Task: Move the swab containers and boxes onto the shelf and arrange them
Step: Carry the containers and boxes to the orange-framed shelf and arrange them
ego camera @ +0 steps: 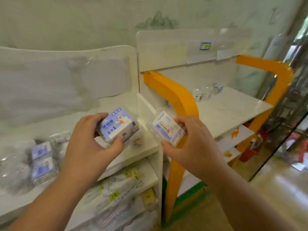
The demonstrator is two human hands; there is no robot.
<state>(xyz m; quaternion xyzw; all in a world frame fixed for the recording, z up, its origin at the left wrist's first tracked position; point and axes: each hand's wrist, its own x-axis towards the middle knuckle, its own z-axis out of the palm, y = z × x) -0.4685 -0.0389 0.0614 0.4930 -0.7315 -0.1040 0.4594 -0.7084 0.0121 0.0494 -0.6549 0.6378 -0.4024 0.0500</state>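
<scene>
My left hand (90, 139) grips a purple and white box (117, 125) with a cartoon bear, held above the left white shelf (146, 147). My right hand (188, 140) pinches a smaller clear flat box (166, 128) with a blue and white label, between the two shelf units. On the right-hand shelf (233, 112) with orange posts, two small round clear containers (202, 94) and a blue and white box (218, 87) stand near the back.
Several bagged purple boxes (41, 160) lie on the left shelf. Lower left shelves hold wrapped packs with yellow labels (125, 185). An orange post (181, 104) rises between the units. A glass panel (283, 130) borders the right; wooden floor lies below.
</scene>
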